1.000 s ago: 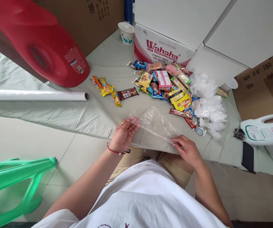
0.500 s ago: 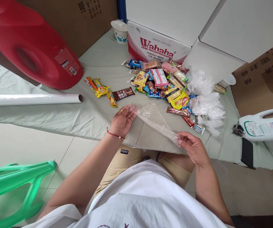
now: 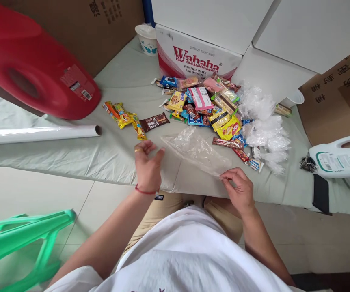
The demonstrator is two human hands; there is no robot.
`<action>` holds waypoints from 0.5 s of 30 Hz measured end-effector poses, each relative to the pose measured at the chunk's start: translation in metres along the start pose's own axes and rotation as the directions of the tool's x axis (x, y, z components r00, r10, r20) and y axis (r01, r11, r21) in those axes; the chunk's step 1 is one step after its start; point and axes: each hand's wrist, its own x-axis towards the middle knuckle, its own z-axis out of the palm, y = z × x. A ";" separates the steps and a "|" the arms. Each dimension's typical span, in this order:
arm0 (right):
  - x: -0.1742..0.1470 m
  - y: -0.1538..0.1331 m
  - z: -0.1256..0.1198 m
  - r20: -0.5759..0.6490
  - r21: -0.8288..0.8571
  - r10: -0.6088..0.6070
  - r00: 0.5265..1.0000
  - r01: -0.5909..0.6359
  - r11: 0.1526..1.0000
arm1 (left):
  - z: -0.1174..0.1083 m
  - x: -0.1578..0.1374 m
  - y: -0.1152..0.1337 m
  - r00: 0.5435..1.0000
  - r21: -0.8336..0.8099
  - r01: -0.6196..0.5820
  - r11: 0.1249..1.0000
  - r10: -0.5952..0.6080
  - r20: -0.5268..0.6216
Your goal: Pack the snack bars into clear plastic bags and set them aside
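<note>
Head view: the left hand [image 3: 147,170] has let go of the clear, thin plastic bag [image 3: 195,149], half open, empty. Only the right hand [image 3: 240,190] pinches it now, over pale green cloth [image 3: 114,156] near colourful wrapped snacks [image 3: 201,98].

clear bag [image 3: 193,151]: corner hidden (in right hand [image 3: 240,190]) | red jug [image 3: 45,79]: top cropped | green stool [image 3: 51,223]: cropped

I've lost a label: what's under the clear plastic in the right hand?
Pale cloth shows through the clear plastic; I make out no label. Creases and glare blur parts; the right hand covers the pinched edge.
</note>
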 end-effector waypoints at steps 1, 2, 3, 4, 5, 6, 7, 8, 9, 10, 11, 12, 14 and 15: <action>0.000 -0.001 0.002 0.003 -0.019 -0.023 1.000 0.023 1.000 | -0.005 -0.015 0.001 0.998 0.076 -0.043 0.996 0.045 -0.033; 0.000 -0.002 0.005 0.011 -0.033 -0.040 0.999 0.040 0.999 | -0.009 -0.030 0.002 1.000 0.098 -0.005 0.995 0.004 0.012; 0.000 -0.004 0.008 0.024 -0.045 -0.049 0.999 0.050 0.998 | -0.011 -0.045 0.003 0.985 0.092 0.110 0.990 -0.121 0.123; 0.000 -0.005 0.011 0.042 -0.054 -0.052 0.998 0.055 0.997 | -0.011 -0.060 0.003 0.917 0.119 0.263 0.957 -0.286 0.278; 0.001 -0.007 0.013 0.063 -0.061 -0.051 0.997 0.055 0.997 | -0.009 -0.072 0.003 0.798 0.180 0.399 0.899 -0.437 0.415; 0.001 -0.008 0.016 0.084 -0.067 -0.048 0.995 0.054 0.996 | -0.006 -0.082 0.003 0.662 0.240 0.503 0.830 -0.549 0.510; 0.001 -0.010 0.019 0.104 -0.072 -0.045 0.994 0.052 0.996 | -0.002 -0.089 0.002 0.541 0.290 0.574 0.766 -0.621 0.567; 0.001 -0.012 0.021 0.120 -0.074 -0.042 0.992 0.051 0.996 | 0.003 -0.093 0.000 0.460 0.312 0.623 0.717 -0.659 0.595; 0.000 -0.013 0.023 0.132 -0.073 -0.040 0.990 0.050 0.996 | 0.008 -0.095 -0.001 0.424 0.299 0.664 0.685 -0.674 0.605; -0.001 -0.014 0.024 0.141 -0.068 -0.036 0.989 0.046 0.997 | 0.013 -0.095 -0.003 0.420 0.266 0.695 0.668 -0.678 0.603; -0.001 -0.014 0.024 0.146 -0.062 -0.032 0.989 0.041 0.997 | 0.018 -0.094 -0.006 0.433 0.230 0.715 0.661 -0.676 0.596; -0.003 -0.015 0.024 0.149 -0.053 -0.027 0.988 0.036 0.998 | 0.021 -0.092 -0.008 0.455 0.200 0.722 0.662 -0.672 0.584; -0.005 -0.014 0.023 0.148 -0.020 -0.024 0.989 0.027 0.999 | 0.027 -0.088 -0.011 0.498 0.177 0.707 0.685 -0.659 0.563; -0.007 -0.013 0.023 0.152 0.007 -0.023 0.988 0.022 1.000 | 0.028 -0.086 -0.013 0.509 0.183 0.692 0.698 -0.652 0.561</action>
